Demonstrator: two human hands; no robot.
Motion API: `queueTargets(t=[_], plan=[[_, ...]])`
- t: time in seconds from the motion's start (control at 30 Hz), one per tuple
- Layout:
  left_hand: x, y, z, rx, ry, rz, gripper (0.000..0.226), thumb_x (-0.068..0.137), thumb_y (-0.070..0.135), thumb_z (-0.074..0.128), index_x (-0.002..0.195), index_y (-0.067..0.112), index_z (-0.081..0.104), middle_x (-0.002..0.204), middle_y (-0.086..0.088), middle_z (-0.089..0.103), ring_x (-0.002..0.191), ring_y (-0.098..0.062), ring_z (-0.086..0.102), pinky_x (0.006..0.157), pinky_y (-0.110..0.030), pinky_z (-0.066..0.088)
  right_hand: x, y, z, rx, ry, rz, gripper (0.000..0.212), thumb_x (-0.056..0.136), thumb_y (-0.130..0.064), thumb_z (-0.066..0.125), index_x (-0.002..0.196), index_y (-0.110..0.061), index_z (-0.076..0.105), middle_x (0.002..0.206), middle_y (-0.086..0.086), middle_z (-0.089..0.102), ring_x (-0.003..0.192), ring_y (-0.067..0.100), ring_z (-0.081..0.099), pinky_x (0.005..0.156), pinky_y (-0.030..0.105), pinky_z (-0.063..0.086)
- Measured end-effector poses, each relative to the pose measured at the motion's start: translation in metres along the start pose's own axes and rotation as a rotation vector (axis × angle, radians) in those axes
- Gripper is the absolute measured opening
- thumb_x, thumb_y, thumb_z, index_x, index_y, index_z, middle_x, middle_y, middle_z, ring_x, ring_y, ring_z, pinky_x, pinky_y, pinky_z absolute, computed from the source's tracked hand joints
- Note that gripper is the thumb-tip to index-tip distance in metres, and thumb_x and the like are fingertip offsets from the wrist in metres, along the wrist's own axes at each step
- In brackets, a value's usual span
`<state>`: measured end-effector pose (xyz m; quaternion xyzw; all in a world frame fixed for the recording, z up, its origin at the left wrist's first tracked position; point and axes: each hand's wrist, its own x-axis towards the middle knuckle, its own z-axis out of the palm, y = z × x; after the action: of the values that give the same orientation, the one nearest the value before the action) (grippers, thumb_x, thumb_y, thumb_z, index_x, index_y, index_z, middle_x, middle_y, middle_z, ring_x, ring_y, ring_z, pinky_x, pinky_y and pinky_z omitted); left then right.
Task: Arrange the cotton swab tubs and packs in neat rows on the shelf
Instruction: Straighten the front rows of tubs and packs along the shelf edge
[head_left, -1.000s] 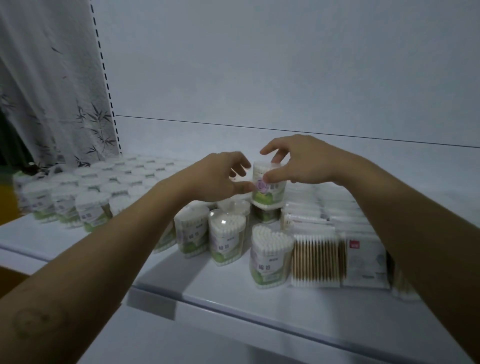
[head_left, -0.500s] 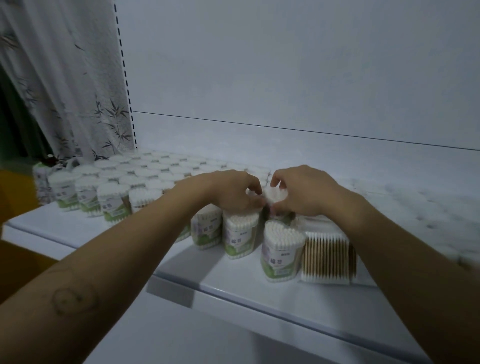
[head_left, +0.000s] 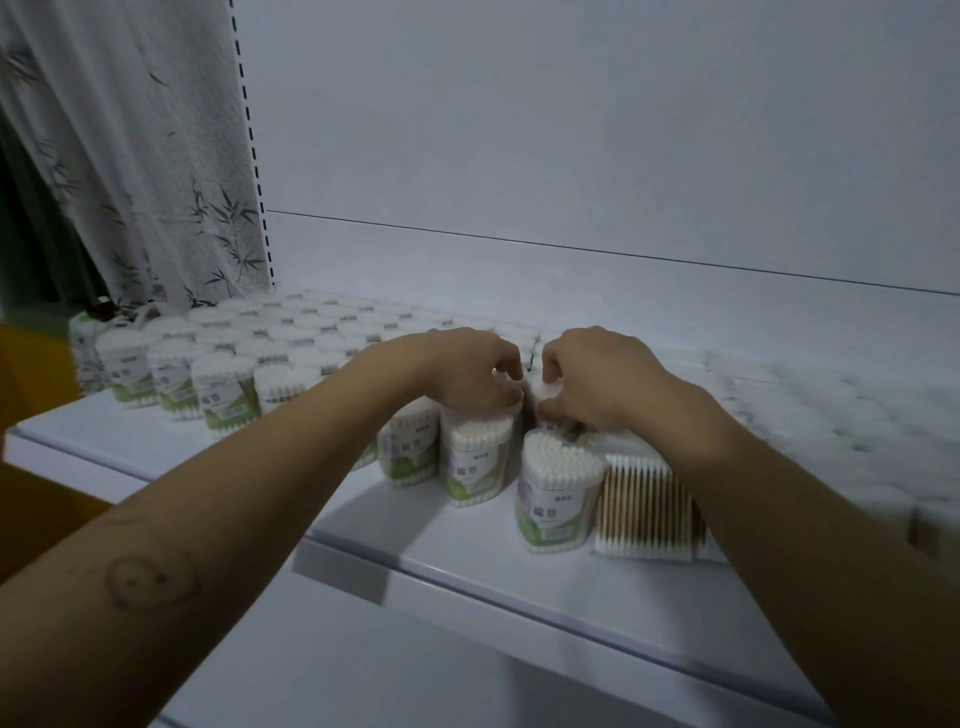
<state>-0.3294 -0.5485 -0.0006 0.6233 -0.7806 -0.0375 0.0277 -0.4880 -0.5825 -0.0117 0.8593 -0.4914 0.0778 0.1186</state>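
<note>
Two grips work at the middle of the shelf (head_left: 467, 564), one from each forearm. Between them stands one held tub (head_left: 542, 392), of which only a bit of the white top shows. The left grip (head_left: 470, 376) has its fingers curled onto the tub's left edge, and its heel rests over the tub in front. The right grip (head_left: 597, 387) is clamped on the tub's right side, fingers curled down over it and thumb low at the front.

Three tubs stand loose just in front of the grips: a left tub (head_left: 410, 452), a middle tub (head_left: 475, 462) and a right tub (head_left: 556, 499), the last one nearest the shelf's edge. Touching the right tub's side lies one flat pack (head_left: 644, 506) of wooden-stick swabs, partly under the right forearm.

At the left, four front-row tubs (head_left: 223, 405) show plainly in a line. Behind them run several rows of white lids (head_left: 311, 327), too blurred to count. The packs at the far right (head_left: 831, 415) are also too smeared to count.

One bamboo-print curtain (head_left: 130, 171) hangs at the left, beside one perforated upright (head_left: 249, 130).
</note>
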Motion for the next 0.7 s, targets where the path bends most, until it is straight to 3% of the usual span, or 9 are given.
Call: queueTargets(t=[0.17,0.27,0.33,0.43,0.57,0.7], plan=[[0.000,0.003,0.002,0.037,0.011,-0.011,0.044,0.097,0.049,0.044,0.136,0.029,0.048,0.141,0.004,0.048,0.125,-0.020,0.047,0.103,-0.039,0.037,-0.001,0.001,0.003,0.032,-0.020,-0.011,0.037,0.082,-0.043,0.069,0.110,-0.021,0.061,0.111,0.000,0.059,0.098,0.020,0.054,0.073,0.031,0.039],[-0.006,0.006,0.002,0.081,0.113,0.029,0.042,0.097,0.052,0.044,0.132,0.031,0.051,0.139,0.004,0.049,0.125,-0.019,0.047,0.110,-0.043,0.029,-0.008,0.010,-0.008,0.118,-0.077,-0.018,0.046,0.084,-0.049,0.067,0.123,-0.026,0.060,0.122,-0.002,0.056,0.103,0.016,0.050,0.080,0.030,0.037],[-0.018,0.007,0.003,0.059,0.235,0.119,0.032,0.097,0.047,0.047,0.122,0.031,0.057,0.126,0.008,0.055,0.110,-0.014,0.050,0.104,-0.036,0.028,-0.022,0.016,-0.023,0.199,-0.069,-0.065,0.048,0.086,-0.046,0.066,0.129,-0.029,0.057,0.129,-0.004,0.055,0.111,0.014,0.051,0.083,0.026,0.036],[-0.037,0.003,0.005,0.077,0.322,0.189,0.025,0.097,0.040,0.050,0.118,0.030,0.058,0.116,0.012,0.055,0.094,-0.006,0.041,0.090,-0.027,0.028,-0.051,0.015,-0.043,0.320,-0.096,-0.153,0.043,0.082,-0.051,0.069,0.121,-0.035,0.060,0.114,-0.015,0.058,0.098,0.000,0.054,0.074,0.017,0.039],[-0.046,-0.004,0.009,0.060,0.229,0.111,0.030,0.096,0.046,0.047,0.122,0.034,0.056,0.128,0.009,0.057,0.110,-0.014,0.052,0.099,-0.040,0.040,-0.070,-0.001,-0.039,0.260,-0.162,-0.235,0.050,0.068,-0.063,0.074,0.109,-0.038,0.059,0.104,-0.021,0.058,0.094,0.001,0.054,0.081,0.025,0.047],[-0.046,0.005,0.019,0.143,0.167,0.061,0.030,0.101,0.041,0.037,0.125,0.033,0.052,0.127,0.005,0.058,0.112,-0.019,0.053,0.099,-0.039,0.032,-0.069,-0.006,-0.020,0.223,-0.144,-0.248,0.051,0.068,-0.061,0.075,0.105,-0.035,0.050,0.102,-0.015,0.058,0.092,0.009,0.055,0.080,0.033,0.050]])
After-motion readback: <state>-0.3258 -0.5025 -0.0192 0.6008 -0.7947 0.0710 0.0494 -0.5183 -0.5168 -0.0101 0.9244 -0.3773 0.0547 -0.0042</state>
